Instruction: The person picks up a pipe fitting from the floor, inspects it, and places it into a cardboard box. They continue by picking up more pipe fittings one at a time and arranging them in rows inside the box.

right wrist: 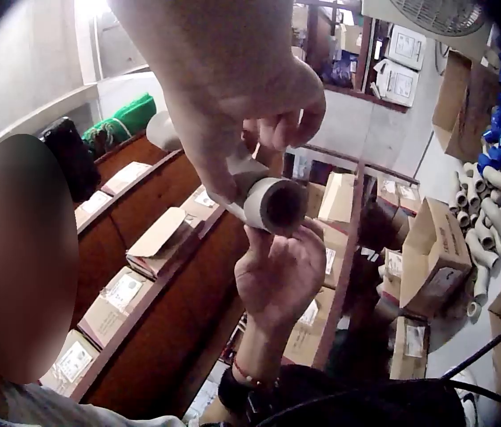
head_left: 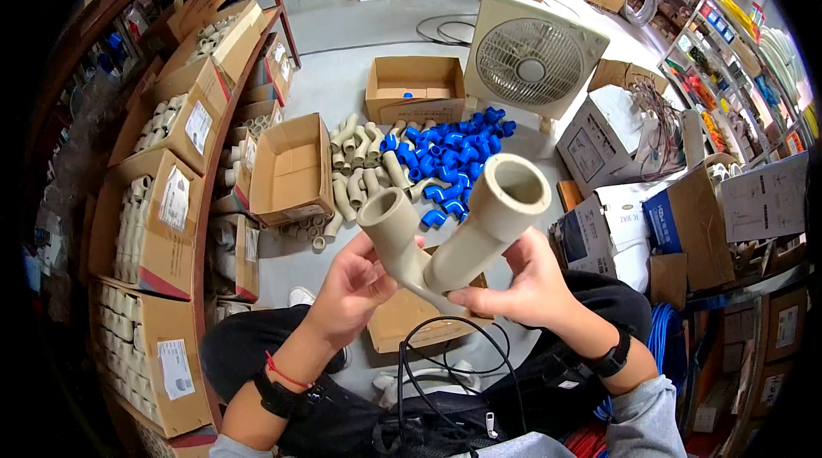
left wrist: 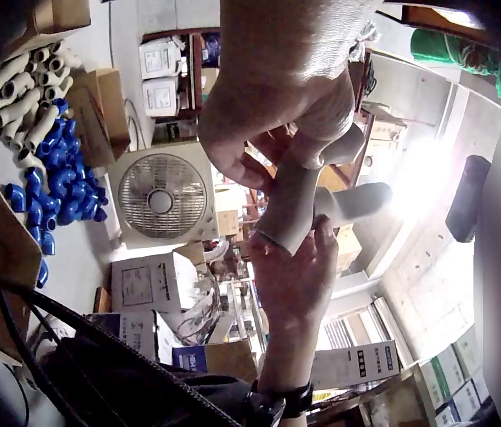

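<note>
Both hands hold beige pipe fittings up in front of the body. The right hand grips a thick straight-looking fitting, its round open end facing up, with the thumb near its lower end. The left hand has its fingers curled at a narrower curved fitting. The lower ends of the two fittings meet or overlap between the hands; whether they are joined cannot be told. In the left wrist view the left hand pinches the grey-looking fitting, and the right hand is at its other side.
On the floor ahead lie a pile of blue elbows and a pile of beige bent fittings. Open cartons stand around them, one below the hands. A fan stands behind. Shelves flank both sides; a black cable loops over the lap.
</note>
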A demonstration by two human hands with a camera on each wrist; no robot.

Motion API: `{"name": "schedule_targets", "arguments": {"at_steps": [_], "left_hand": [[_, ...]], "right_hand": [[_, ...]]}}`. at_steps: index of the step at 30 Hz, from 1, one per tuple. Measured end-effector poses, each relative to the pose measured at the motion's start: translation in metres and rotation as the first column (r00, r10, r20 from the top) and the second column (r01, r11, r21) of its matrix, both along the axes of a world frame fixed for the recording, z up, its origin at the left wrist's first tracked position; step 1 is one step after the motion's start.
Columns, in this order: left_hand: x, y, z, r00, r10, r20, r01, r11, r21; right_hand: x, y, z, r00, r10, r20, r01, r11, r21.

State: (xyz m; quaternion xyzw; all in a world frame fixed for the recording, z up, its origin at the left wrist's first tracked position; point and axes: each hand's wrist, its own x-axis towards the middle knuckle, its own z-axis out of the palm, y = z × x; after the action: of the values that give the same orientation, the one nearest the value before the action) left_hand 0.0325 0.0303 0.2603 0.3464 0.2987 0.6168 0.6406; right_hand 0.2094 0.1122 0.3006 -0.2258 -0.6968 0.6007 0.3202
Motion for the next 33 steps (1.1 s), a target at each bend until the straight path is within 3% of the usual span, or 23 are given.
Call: {"name": "schedule_targets", "arguments": {"at_steps": [7, 9, 16, 20, 23, 26, 29, 32, 33], "left_hand": [[0.001, 0.001, -0.004, 1.000, -0.028, 0.012, 0.028, 0.999, 0.018], [0.004, 0.000, -0.007, 0.995, 0.014, 0.097, -0.010, 0.999, -0.044], [0.002, 0.004, -0.005, 0.929, 0.096, 0.358, -0.019, 0.977, -0.213], [0.001, 0.004, -0.007, 0.916, 0.079, 0.394, 0.033, 0.962, -0.269], [0.002, 0.004, -0.006, 0.909, 0.079, 0.410, 0.053, 0.952, -0.302], [0.004, 0.005, -0.005, 0.921, 0.117, 0.372, 0.021, 0.938, -0.345], [0.002, 0.005, -0.008, 0.913, 0.140, 0.383, 0.011, 0.930, -0.366], [0.004, 0.004, -0.005, 0.908, 0.186, 0.376, -0.038, 0.930, -0.367], [0.005, 0.004, -0.003, 0.905, 0.204, 0.374, -0.060, 0.930, -0.363]], "right_hand": [[0.002, 0.001, -0.003, 0.999, -0.013, -0.032, 0.013, 1.000, 0.006], [0.003, 0.001, -0.003, 0.996, -0.045, -0.077, 0.044, 0.999, -0.017], [0.005, 0.007, -0.001, 0.995, -0.084, -0.062, 0.098, 0.957, 0.273], [0.002, 0.005, -0.003, 0.992, -0.106, -0.065, 0.120, 0.946, 0.300], [0.000, 0.005, -0.006, 0.989, -0.145, -0.035, 0.146, 0.896, 0.420], [-0.001, 0.004, -0.007, 0.988, -0.131, -0.078, 0.149, 0.937, 0.315], [-0.003, 0.006, -0.010, 0.984, -0.141, -0.109, 0.170, 0.922, 0.347], [-0.002, 0.008, -0.013, 0.964, -0.235, -0.121, 0.258, 0.935, 0.243], [-0.004, 0.006, -0.011, 0.952, -0.257, -0.166, 0.277, 0.955, 0.108]]}}
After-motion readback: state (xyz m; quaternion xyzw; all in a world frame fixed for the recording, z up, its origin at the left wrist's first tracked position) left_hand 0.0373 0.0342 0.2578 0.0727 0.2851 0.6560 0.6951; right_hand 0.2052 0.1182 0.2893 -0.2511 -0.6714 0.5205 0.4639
